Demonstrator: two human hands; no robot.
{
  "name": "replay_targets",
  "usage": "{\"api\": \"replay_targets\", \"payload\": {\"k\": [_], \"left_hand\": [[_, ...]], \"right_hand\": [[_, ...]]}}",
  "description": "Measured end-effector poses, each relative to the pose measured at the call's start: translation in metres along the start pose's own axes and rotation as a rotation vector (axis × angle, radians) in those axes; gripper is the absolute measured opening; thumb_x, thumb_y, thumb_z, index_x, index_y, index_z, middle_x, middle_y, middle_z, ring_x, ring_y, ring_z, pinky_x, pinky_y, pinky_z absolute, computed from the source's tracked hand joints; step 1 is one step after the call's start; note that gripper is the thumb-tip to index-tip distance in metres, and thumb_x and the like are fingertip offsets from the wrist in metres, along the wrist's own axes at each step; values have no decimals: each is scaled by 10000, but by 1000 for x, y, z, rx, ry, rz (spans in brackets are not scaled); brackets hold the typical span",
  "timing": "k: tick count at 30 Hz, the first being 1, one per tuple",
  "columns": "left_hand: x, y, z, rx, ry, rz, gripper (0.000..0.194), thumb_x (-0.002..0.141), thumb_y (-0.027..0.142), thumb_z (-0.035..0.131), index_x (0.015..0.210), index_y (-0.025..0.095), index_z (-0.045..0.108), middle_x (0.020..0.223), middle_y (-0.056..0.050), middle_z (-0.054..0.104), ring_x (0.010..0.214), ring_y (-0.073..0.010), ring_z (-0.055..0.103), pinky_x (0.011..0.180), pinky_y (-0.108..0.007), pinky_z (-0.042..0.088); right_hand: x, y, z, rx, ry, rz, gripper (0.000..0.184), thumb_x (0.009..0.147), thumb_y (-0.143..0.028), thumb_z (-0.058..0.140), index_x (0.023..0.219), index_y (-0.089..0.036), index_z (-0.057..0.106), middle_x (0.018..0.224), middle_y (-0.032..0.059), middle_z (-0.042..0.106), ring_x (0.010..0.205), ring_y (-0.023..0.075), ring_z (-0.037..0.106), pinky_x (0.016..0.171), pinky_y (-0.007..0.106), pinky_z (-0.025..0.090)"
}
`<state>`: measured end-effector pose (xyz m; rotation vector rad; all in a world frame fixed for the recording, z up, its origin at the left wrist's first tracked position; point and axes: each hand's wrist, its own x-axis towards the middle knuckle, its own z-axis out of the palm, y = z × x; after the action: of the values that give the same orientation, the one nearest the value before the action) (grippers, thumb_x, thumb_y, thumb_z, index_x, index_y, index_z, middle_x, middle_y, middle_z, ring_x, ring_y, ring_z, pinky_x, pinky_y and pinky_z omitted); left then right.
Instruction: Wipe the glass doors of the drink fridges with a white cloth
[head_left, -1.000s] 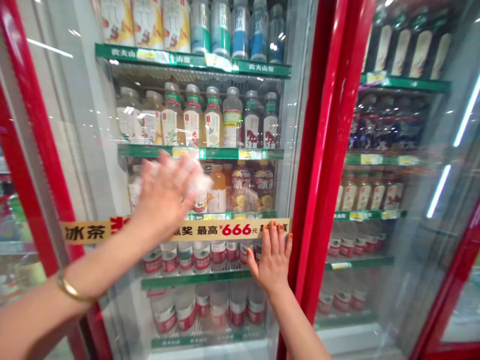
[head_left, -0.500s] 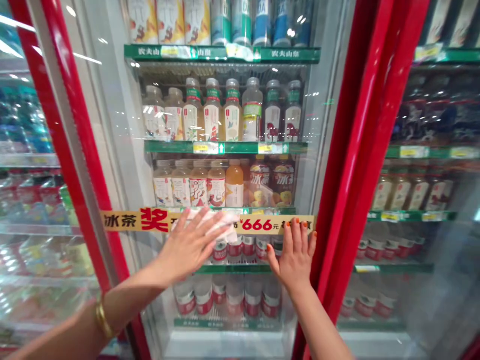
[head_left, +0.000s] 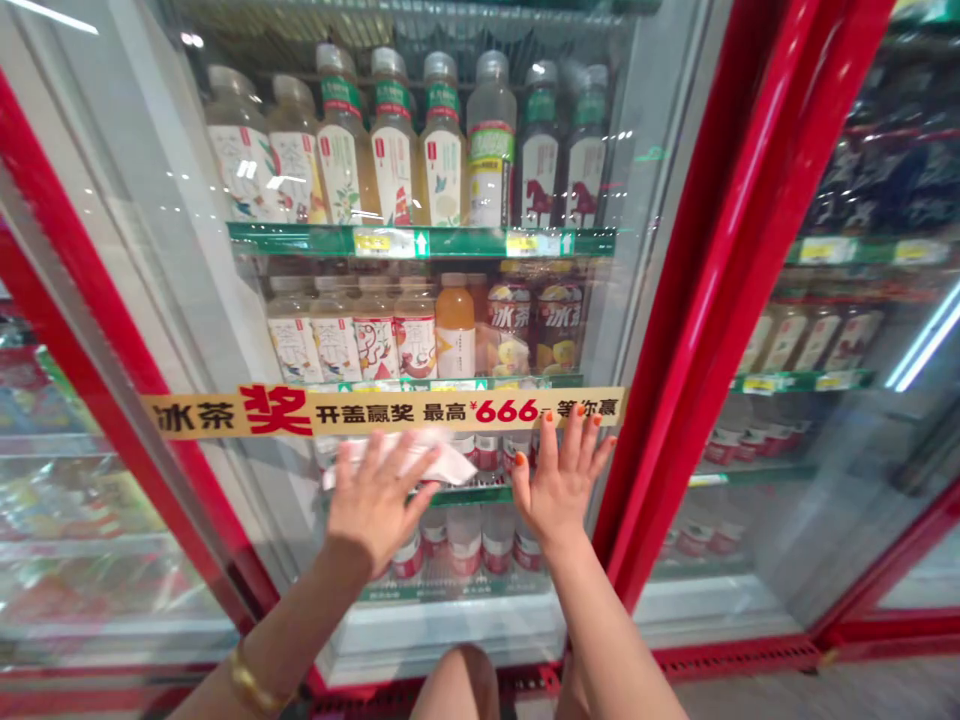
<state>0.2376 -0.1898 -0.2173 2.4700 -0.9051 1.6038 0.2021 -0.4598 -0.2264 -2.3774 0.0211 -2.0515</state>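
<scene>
My left hand [head_left: 379, 505] holds a white tissue [head_left: 448, 466] flat against the glass door of a drinks fridge, its fingers spread over it. Part of the tissue sticks out to the right of the fingertips, just below the yellow banner [head_left: 367, 413] on the glass. A gold bracelet [head_left: 251, 682] is on the left wrist. To the right, my right hand [head_left: 559, 490] lies open on the door, holding nothing. Its orange-nailed fingers are spread, and the fingertips overlap the right end of the banner.
Behind the glass, bottles [head_left: 444, 150] line green-edged shelves [head_left: 300, 238]. Red door frames [head_left: 694, 290] run along both sides. A neighbouring fridge stands at the right, and more packaged goods show at the left. My knee [head_left: 457, 680] is close to the fridge's base.
The view has tilted down and come closer. My left hand has slid with the tissue from over the banner to below it. My right hand remains on the glass near the banner's right end.
</scene>
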Motion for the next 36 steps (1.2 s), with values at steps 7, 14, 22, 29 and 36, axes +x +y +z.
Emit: {"api": "replay_targets", "payload": {"k": [7,14,22,29,36], "left_hand": [[15,-33,-22,-46,100,-631,909,1086,431,532,1802,254,-1,1874,-161,-87,1715,-491,-143,1360,-877,40],[-24,-31,-9,24,54,-527,953,1065,435,613,1796,346,8,1873,-140,-45,1741,-458,-48,1355,-870,149],[-44,14,7,-93,-15,-348,879,1073,446,594,1802,334,115,1878,-122,35,1751,-402,-58,1405,-790,145],[-56,-9,8,-37,191,-776,933,1110,388,470,1772,102,-122,1787,-282,-250,1706,-496,-143,1366,-846,168],[-78,11,28,-95,124,-534,898,1085,499,561,1803,201,113,1869,-204,120,1765,-377,-5,1449,-663,111]], "right_hand": [[-3,4,-1,-6,33,-9,913,1029,-337,577,1826,-250,141,1912,155,100,1756,472,151,1313,861,247],[-5,7,3,13,31,-3,876,1041,-353,562,1822,-259,177,1905,165,147,1740,498,190,1297,892,225],[9,-5,-16,100,-27,-10,843,993,-379,612,1780,-311,316,1914,140,88,1734,558,117,1265,938,140],[34,-22,-3,74,-14,-245,918,978,-334,599,1813,-343,218,1903,103,206,1711,464,304,1362,778,181],[31,-24,1,62,5,-218,873,1013,-354,611,1806,-364,245,1899,67,228,1694,422,372,1391,718,203]]}}
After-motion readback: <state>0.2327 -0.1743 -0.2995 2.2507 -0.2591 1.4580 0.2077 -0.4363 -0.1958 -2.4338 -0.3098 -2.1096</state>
